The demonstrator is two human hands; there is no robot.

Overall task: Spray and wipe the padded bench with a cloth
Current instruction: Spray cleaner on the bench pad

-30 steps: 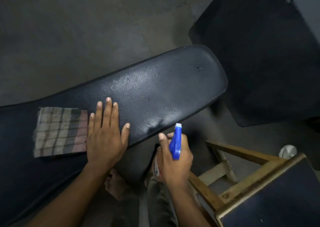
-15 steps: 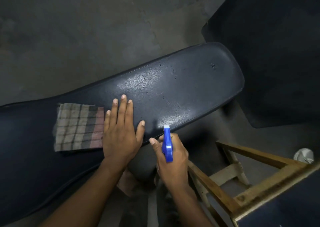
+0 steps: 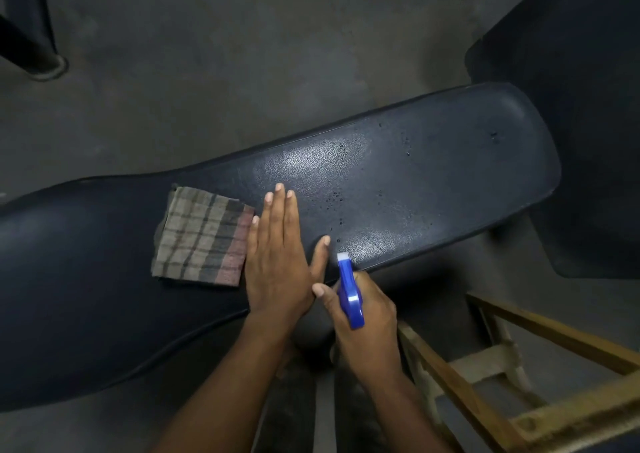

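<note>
The padded bench (image 3: 433, 175) is a long black vinyl pad running from lower left to upper right, with small wet droplets on its right half. A folded checked cloth (image 3: 204, 236) lies flat on the pad. My left hand (image 3: 280, 255) rests flat on the bench just right of the cloth, fingers straight. My right hand (image 3: 363, 317) grips a spray bottle with a blue trigger head (image 3: 348, 290) at the bench's near edge, its white nozzle pointing toward the pad. The bottle's body is hidden under the hand.
A wooden stool frame (image 3: 519, 366) stands at the lower right, close to my right arm. A dark padded piece (image 3: 571, 89) fills the upper right. A black post foot (image 3: 41, 61) stands on the concrete floor at upper left.
The view has shifted, so bench and cloth sit further right in frame. My right hand with the sprayer has moved closer to my left hand, now beside its thumb.
</note>
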